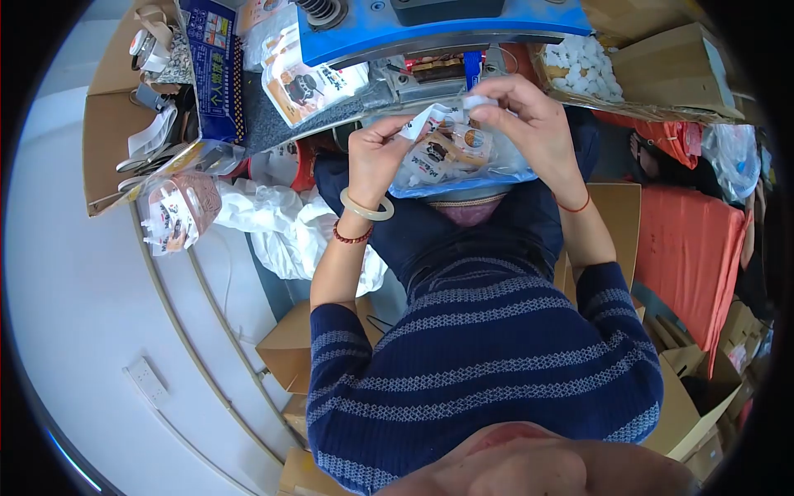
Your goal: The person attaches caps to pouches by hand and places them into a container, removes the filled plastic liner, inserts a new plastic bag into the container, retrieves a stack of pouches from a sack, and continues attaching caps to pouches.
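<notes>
Between the thumb and fingers of my left hand (378, 155) is a white printed plastic wrapper (428, 121), twisted into a narrow strip. My right hand (529, 120) is closed in a pinch on a small white scrap (475, 102), close to the wrapper's far end; whether the two pieces join I cannot tell. Just beneath both hands, a blue-edged plastic bag (463, 188) sits at my lap and holds several small printed packets (432, 159). Beyond my hands stands a blue machine (447, 31) with a dark spring at its left.
White printed pouches (310, 87) lie on the grey worktop at left. A dark blue box (211, 74) stands beside them. At upper right, a carton (571, 70) holds small white pieces. White plastic sheeting (273, 219) hangs at left; a red padded stool (686, 248) stands at right.
</notes>
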`<action>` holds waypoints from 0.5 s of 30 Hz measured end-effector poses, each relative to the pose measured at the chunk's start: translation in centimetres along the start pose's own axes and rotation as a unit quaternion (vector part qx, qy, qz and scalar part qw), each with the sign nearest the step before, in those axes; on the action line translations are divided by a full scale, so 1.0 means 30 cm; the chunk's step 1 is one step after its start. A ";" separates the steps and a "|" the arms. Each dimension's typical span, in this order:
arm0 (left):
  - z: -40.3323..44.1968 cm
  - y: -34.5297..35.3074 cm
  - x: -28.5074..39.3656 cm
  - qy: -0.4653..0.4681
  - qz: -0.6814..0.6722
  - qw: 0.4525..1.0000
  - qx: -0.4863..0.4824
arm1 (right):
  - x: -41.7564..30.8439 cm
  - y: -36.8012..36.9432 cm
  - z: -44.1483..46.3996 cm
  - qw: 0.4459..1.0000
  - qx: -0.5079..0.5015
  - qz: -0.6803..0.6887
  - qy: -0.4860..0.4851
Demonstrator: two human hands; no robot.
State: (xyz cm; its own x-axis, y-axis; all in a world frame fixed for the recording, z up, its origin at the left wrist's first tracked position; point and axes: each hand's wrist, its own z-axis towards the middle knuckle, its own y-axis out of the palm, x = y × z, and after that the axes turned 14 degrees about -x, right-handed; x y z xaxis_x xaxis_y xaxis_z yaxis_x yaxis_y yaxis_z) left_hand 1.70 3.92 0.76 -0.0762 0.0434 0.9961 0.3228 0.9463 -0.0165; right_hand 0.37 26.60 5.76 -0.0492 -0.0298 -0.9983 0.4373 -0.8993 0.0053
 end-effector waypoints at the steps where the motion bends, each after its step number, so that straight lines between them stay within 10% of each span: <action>1: -0.002 0.007 -0.006 0.002 -0.003 1.000 0.000 | -0.031 0.006 0.015 0.993 0.001 -0.109 -0.045; 6: -0.006 -0.012 0.022 -0.041 0.020 0.997 -0.059 | 0.007 0.001 0.069 0.913 -0.013 -0.351 -0.206; 12: 0.018 -0.028 -0.038 -0.159 -0.192 0.939 -0.238 | 0.009 -0.058 0.079 0.914 -0.185 -0.361 -0.004; 15: 0.078 0.008 -0.099 -0.157 -0.326 0.919 -0.158 | 0.104 -0.107 0.089 0.938 0.020 -0.346 -0.007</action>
State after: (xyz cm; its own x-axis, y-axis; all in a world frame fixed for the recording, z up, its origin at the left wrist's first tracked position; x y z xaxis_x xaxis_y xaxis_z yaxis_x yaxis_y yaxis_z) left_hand -0.20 4.76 -2.39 -0.6030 -0.3633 0.7102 0.3651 0.6659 0.6506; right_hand -3.59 28.24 2.77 -0.3212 0.5622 -0.7621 0.2627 -0.7203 -0.6420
